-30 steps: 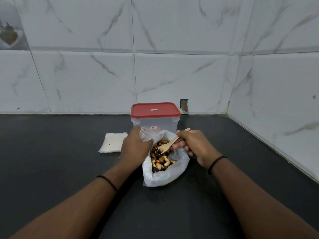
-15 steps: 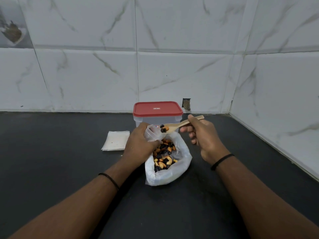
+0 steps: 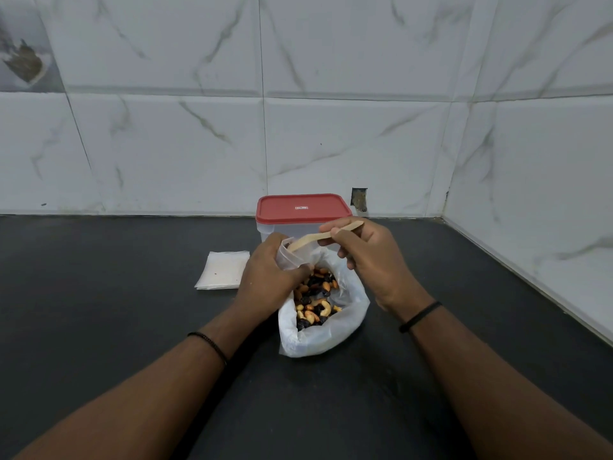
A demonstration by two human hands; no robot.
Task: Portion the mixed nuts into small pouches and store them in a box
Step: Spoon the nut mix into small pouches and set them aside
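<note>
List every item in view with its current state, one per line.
Box: red lid on, closed.
Big bag: open, mixed nuts inside.
Small pouch: mouth held open by left hand.
Wooden spoon: in the grip of right hand, bowl tipped into the pouch.
Spare pouches: stacked flat, untouched.

Both forearms are bare, with no sleeves showing anywhere along them up to the bottom edge of the view. The left hand [image 3: 268, 277] has a thin black beaded band [image 3: 209, 345] around the wrist, its small round beads just visible. The right hand [image 3: 371, 260] has a plain black band [image 3: 419, 317] at the wrist, smooth, slightly wider than the other, and sitting snug. No rings show on the fingers in sight.
</note>
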